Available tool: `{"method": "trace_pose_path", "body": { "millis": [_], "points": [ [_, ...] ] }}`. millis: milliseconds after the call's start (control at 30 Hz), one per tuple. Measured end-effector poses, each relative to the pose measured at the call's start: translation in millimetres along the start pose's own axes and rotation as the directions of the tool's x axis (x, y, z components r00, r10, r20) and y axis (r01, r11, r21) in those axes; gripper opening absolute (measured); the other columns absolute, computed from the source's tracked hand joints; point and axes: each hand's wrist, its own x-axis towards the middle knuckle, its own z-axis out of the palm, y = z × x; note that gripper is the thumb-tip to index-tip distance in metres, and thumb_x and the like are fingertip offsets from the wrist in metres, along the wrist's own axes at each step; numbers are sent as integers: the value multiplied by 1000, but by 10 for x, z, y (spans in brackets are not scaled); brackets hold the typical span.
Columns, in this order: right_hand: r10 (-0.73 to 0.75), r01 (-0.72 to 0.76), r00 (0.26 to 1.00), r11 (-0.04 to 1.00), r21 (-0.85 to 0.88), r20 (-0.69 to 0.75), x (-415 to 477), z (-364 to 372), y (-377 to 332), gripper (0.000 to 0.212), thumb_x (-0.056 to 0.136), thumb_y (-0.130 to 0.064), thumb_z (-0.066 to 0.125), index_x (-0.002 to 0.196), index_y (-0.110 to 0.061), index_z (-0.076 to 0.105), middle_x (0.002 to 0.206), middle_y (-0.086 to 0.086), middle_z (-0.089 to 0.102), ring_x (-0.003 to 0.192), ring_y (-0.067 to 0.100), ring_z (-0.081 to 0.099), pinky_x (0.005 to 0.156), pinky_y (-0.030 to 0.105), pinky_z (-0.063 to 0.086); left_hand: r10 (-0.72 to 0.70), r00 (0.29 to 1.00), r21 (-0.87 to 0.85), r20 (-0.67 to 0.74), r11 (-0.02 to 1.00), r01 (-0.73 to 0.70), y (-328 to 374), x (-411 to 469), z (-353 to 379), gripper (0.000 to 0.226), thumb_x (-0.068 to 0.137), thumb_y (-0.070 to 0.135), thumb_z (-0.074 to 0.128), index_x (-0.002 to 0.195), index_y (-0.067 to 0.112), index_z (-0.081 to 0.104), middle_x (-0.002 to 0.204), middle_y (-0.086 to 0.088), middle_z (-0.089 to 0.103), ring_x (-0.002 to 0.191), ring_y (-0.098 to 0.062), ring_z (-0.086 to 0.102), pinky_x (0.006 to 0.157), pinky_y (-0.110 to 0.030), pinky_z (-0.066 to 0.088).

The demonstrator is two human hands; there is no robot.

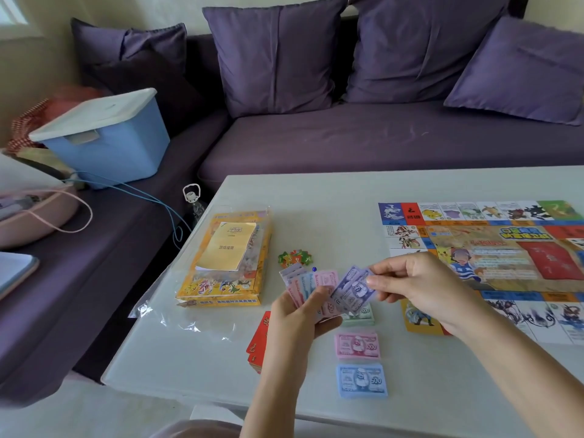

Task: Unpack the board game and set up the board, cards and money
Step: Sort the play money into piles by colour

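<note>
Over white table [196, 352], left hand [298, 314] grips fanned notes [311, 284]; right hand [420, 286] pinches purple note [352, 290] diagonally.

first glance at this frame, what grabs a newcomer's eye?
Probably the two hands over the middle of the table: the left hand holds a fan of play money while the right hand pinches a purple note. Next, the colourful game board spread flat at the right, and the yellow game box with a booklet on top at the left. Sorted money stacks, pink and blue, sit near the front edge.
</note>
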Motion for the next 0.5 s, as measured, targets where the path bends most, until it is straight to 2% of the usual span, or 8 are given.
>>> {"method": "trace_pose_path", "body": {
  "millis": [133,367,500],
  "points": [
    [-13,13,1000,1000,-11,-13,16,15,-9,11,82,-4,72,83,-15,71,64,2,72,55,6,63,53,14,49,22,997,48,76,999,-26,-8,-4,7,19,88,9,62,105,4,65,92,-12,74,83,-23,72,71,-32,60],
    [-39,39,998,999,4,-45,20,-67,-4,1,84,-9,69,85,-10,69,63,3,68,59,11,63,57,18,52,48,998,22,34,999,-49,-9,12,-8,13,87,0,61,98,5,67,87,-12,74,77,-21,72,66,-28,59],
    [18,-16,998,999,-36,55,22,-192,-10,6,79,-12,74,84,-9,71,65,5,67,63,13,61,63,22,51,52,998,-11,-28,999,-52,-13,21,-29,12,86,0,63,97,5,67,86,-12,74,77,-21,72,68,-30,59]
  ]
}}
